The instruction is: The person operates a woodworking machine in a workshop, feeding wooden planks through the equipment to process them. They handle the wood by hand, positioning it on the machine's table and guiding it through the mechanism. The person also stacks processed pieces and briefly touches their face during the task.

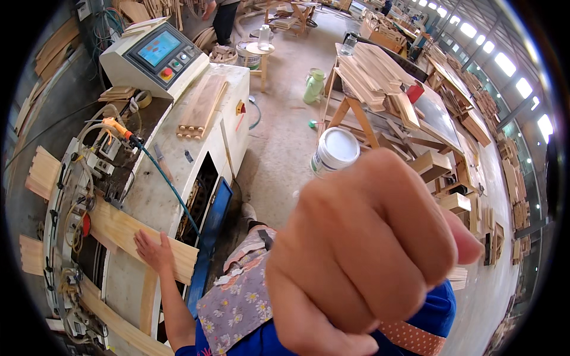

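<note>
My left hand (155, 252) lies flat, fingers spread, on a pale wooden board (136, 231). The board rests across the bed of a white machine (157, 196), its far end among the clamps and hoses (77, 219). Very close to the camera, my right hand (368, 237) is closed in a fist. Its inner side is hidden, so I cannot tell whether anything is in it. Below the left hand, more boards (119, 317) lie on the machine.
A control panel (159, 50) with a red button tops the machine; stacked boards (203, 107) lie beside it. An orange air gun (117, 126) trails a teal hose. A blue door (211, 231) stands open. Ahead are a white bucket (338, 147), a green jug (313, 86) and a plank-loaded workbench (436, 101).
</note>
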A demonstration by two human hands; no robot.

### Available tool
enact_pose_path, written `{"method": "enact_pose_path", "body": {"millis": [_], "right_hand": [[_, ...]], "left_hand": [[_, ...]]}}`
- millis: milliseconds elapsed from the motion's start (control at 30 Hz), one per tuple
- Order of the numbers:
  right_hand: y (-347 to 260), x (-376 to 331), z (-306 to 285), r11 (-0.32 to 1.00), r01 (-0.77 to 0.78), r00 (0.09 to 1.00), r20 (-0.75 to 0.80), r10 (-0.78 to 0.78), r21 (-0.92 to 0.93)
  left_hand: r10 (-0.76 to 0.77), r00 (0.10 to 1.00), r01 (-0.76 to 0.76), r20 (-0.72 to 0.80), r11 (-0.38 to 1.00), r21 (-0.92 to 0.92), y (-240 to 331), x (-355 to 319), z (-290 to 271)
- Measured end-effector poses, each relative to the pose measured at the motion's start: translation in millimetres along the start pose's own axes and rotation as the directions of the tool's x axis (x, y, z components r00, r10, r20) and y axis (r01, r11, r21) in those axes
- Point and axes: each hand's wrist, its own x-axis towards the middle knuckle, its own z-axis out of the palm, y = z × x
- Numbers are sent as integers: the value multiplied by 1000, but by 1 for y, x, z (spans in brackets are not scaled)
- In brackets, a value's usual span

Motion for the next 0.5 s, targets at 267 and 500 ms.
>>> {"method": "enact_pose_path", "body": {"millis": [267, 500], "right_hand": [[12, -12, -27, 871, -392, 844, -492, 213, -296], [22, -42, -51, 626, -614, 761, -571, 307, -481]], "left_hand": [[85, 993, -86, -87, 996, -4, -28, 7, 39], [68, 998, -68, 7, 997, 34, 9, 4, 7]]}}
